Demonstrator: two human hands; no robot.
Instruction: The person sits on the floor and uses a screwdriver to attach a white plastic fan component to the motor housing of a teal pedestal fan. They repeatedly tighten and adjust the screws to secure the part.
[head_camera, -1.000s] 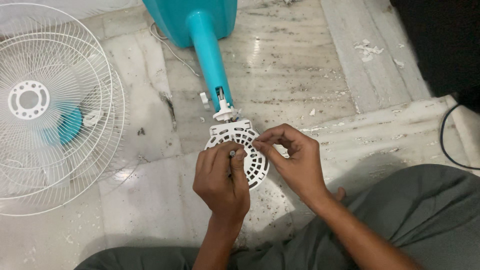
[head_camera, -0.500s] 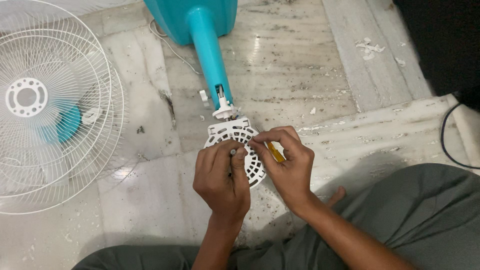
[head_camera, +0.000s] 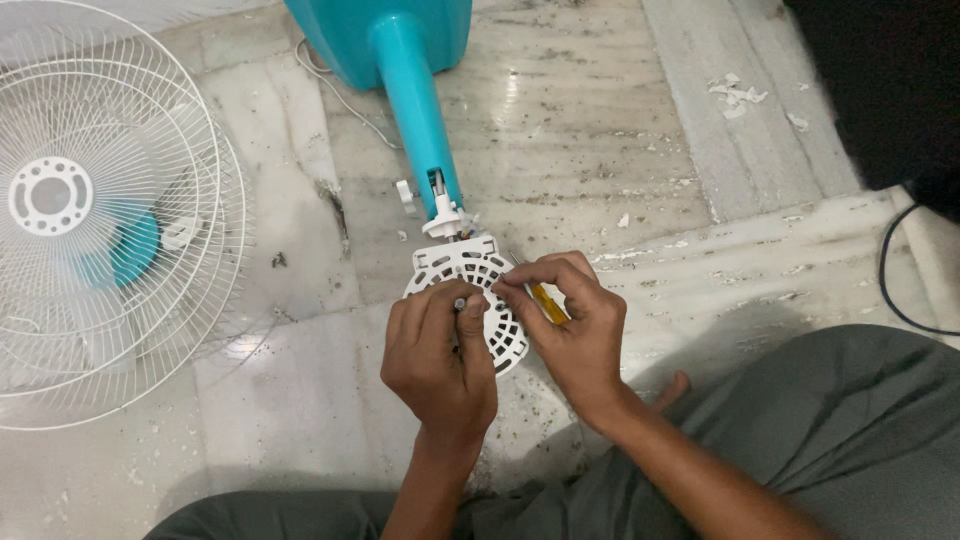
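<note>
1. Spreading across the whole view was a pale marble floor (head_camera: 620, 130), veined grey, gritty with dark specks, and littered with white flakes (head_camera: 740, 95) at the far right.
2. Grey trouser cloth (head_camera: 850, 430) covered the near right, where the person sat on the floor.
3. At the left lay two round white wire fan guards (head_camera: 110, 210), one on the other, thin spokes running out from a ringed plastic hub; a turquoise part showed through the mesh.
4. A turquoise plastic fan stand (head_camera: 415, 100) lay at the far centre, its smooth tapered column pointing toward the near side and ending in a white fitting.
5. A dark shape filled the far right corner, and a black cable (head_camera: 890, 290) curved just below it.
6. Just beyond that fitting, at the centre, sat a white slotted motor cover (head_camera: 470, 275), rounded and perforated like a grille.
7. The left hand (head_camera: 440, 360) was curled on the cover's near edge, fingertips pinching a small grey piece against it.
8. The right hand (head_camera: 575, 335) was clenched around a yellow-handled tool (head_camera: 548, 303), its fingertips meeting the left hand's over the cover.
</note>
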